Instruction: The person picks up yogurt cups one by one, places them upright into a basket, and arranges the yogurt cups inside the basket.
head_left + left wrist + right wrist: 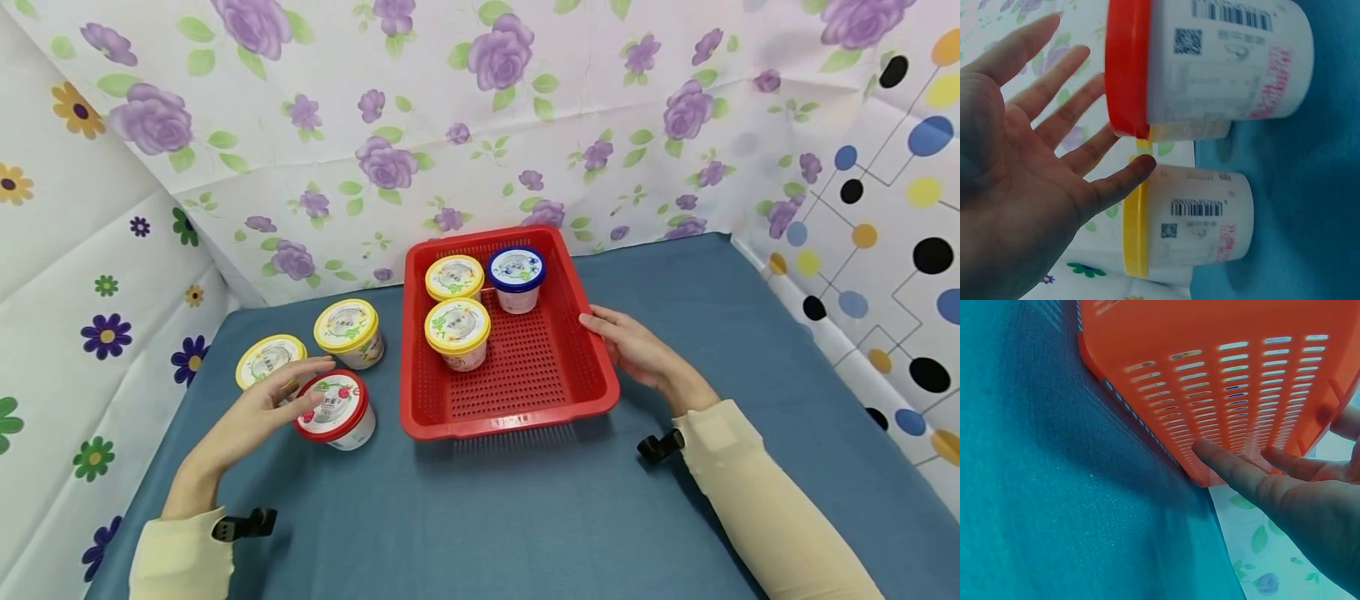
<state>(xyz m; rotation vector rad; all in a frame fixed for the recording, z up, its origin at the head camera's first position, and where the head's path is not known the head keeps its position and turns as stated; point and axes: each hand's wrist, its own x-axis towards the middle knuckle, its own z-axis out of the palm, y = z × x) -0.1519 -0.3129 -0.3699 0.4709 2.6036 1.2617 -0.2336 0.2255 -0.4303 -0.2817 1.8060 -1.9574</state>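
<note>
My left hand [258, 408] reaches over a white tub with a red lid [333, 406], its fingers spread around the lid's far left side. In the left wrist view the fingers are apart and the palm faces the red-lidded tub. Just beyond stand two yellow-lidded tubs, one to the left [270, 358] and one farther back [347, 327]. At the right side of a red plastic basket [585, 367], my right hand [637, 346] grips the rim. Its thumb lies at the rim and its fingers [1229, 465] lie along the slotted outer wall.
Inside the basket, two yellow-lidded tubs [457, 325] and a blue-lidded tub [517, 275] stand upright towards the back and left. A blue cloth [510, 517] covers the table. Flowered sheets [450, 125] hang behind and at the left, a dotted one [885, 250] at the right.
</note>
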